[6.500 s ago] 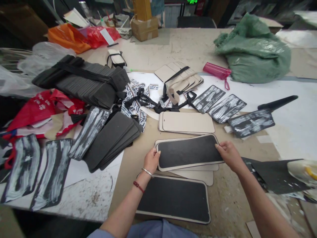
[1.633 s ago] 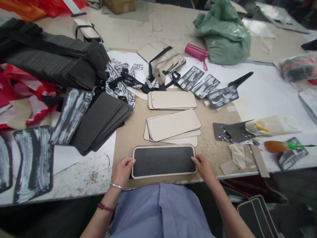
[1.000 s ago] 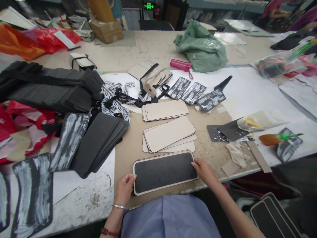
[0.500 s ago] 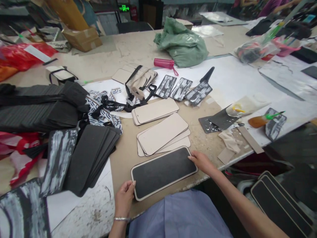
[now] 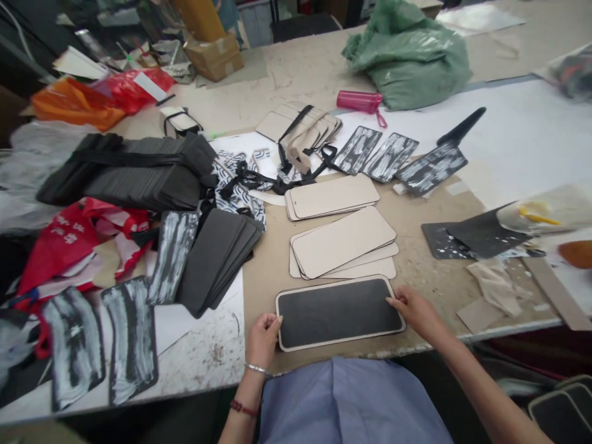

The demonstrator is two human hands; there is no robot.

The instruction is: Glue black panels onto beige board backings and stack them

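A black rounded panel with a beige border (image 5: 340, 313) lies at the table's front edge. My left hand (image 5: 264, 339) pinches its left end, thumb on top. At its right end my right hand (image 5: 414, 311) grips the border between thumb and fingers. Just behind the panel is a fanned pile of beige panels (image 5: 345, 243), with a second beige stack (image 5: 333, 196) farther back. Left of these lie overlapping plain black panels (image 5: 215, 262) and a black panel smeared with white (image 5: 173, 256).
Two more smeared panels (image 5: 128, 339) lie front left, near a red bag (image 5: 69, 240). Bundled black pieces (image 5: 139, 179) sit behind. Three small smeared pieces (image 5: 391, 157), a pink bottle (image 5: 358, 101) and a green bag (image 5: 416, 55) are at the back. Scraps (image 5: 497, 287) lie right.
The view has swung left, so the table's things appear farther right and more of its left side shows. Both hands still hold the bordered panel, which now looks more level.
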